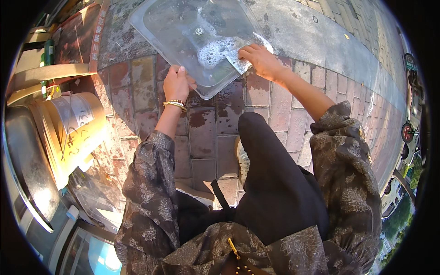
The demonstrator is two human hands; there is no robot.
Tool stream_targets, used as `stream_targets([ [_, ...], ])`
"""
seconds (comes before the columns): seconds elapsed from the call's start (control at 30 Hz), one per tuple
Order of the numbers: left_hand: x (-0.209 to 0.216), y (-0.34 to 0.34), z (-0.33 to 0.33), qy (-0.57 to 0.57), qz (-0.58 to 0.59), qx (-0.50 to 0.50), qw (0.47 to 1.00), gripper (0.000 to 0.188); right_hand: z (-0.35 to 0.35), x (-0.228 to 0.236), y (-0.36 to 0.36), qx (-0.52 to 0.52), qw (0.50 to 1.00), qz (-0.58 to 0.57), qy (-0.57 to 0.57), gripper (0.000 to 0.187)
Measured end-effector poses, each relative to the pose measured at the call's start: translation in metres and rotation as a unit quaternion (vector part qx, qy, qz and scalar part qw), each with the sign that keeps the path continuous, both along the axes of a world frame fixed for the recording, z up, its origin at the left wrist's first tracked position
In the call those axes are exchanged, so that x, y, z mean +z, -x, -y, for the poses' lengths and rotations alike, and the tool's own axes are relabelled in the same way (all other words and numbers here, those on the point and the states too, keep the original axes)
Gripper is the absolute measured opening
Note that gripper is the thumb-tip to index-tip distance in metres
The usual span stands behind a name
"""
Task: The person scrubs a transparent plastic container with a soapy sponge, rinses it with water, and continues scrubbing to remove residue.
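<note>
Patterned shirt (293,251) lies nearest; left grip (177,85) pinches the clear plastic panel (176,43) over brick paving (201,130); right grip (262,60), clutching pale cloth (239,64), should press flat, spreading suds (214,52) edge to edge.

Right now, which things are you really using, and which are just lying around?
In use:
big see-through tub or lid, its edge held by the left hand
white suds on it
pale cloth or sponge in the right hand

Just lying around:
yellow-brown bundle, off to the left
green bottle-shaped thing, beyond the bundle
</note>
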State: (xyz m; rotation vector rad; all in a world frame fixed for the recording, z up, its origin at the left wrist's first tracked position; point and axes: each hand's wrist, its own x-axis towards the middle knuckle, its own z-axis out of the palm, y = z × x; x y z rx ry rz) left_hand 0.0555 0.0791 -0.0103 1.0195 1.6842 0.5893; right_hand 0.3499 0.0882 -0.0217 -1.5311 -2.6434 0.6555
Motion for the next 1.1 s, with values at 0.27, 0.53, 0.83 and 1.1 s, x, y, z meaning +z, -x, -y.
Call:
stream_targets([
  [0.27, -0.010, -0.001, 0.004, -0.036, -0.131, -0.016, 0.991, 0.028, 0.053, -0.006, 0.143, -0.141, 0.979, -0.137, 0.046, 0.050],
  [0.53, -0.002, -0.004, 0.015, 0.024, 0.040, 0.046, 0.998, 0.025, 0.023, 0.001, 0.055, -0.012, 0.998, 0.049, -0.036, 0.053],
  [0.83, -0.030, 0.001, 0.013, -0.002, -0.070, 0.036, 0.997, 0.029, 0.043, -0.011, 0.131, -0.121, 0.978, -0.156, 0.068, 0.041],
  [1.1, -0.023, 0.002, 0.008, 0.012, -0.054, 0.018, 0.998, 0.032, 0.021, -0.044, 0.153, -0.220, 0.898, -0.371, 0.091, 0.038],
])
